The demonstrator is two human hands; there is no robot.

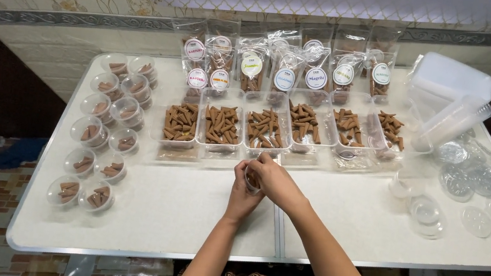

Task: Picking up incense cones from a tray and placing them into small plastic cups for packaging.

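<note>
Two hands meet over the middle of the desk: the left hand cradles a small clear cup from below while the right hand covers it, fingers closed on its top, so the cup is mostly hidden. Six trays of brown cones sit just beyond, within easy reach. Filled, lidded cups are grouped at the left, spare lids at the right.
</note>
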